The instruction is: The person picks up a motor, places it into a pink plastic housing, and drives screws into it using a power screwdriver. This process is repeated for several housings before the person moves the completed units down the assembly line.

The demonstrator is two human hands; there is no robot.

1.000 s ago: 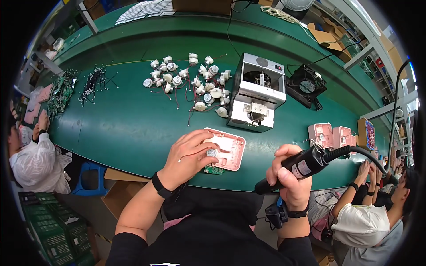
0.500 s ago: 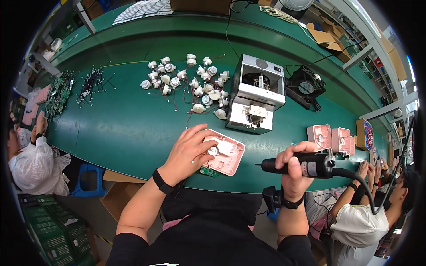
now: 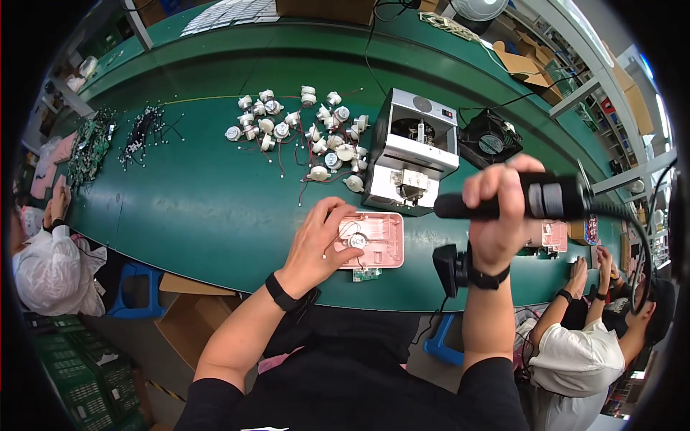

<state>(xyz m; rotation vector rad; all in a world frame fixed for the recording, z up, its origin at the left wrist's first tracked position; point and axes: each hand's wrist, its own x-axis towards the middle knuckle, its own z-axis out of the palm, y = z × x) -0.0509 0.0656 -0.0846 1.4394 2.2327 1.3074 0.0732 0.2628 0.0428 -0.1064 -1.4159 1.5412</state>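
Observation:
My left hand (image 3: pixel 313 243) grips the left side of a pink plastic housing (image 3: pixel 389 237), fingers at its far edge and thumb by a round silver-and-white motor (image 3: pixel 357 241) inside it. A green circuit board (image 3: pixel 366 274) pokes out from under the housing's near edge. Raised above the bench to the right, my right hand (image 3: pixel 499 223) is wrapped round a black corded electric screwdriver (image 3: pixel 553 196). The tool lies roughly level, its nose towards the left; its bit cannot be made out now.
A grey machine (image 3: pixel 415 151) stands beyond the housing, with a black fan (image 3: pixel 491 140) beside it. Several white motors (image 3: pixel 333 144) with wires lie at the far middle. Cable bundles (image 3: pixel 146 135) are at left, another pink housing (image 3: pixel 552 235) at right. Co-workers sit on both sides.
My right hand has lifted the screwdriver up and to the right, away from the housing. The housing has turned straighter to the bench edge under my left hand, which has shifted slightly right.

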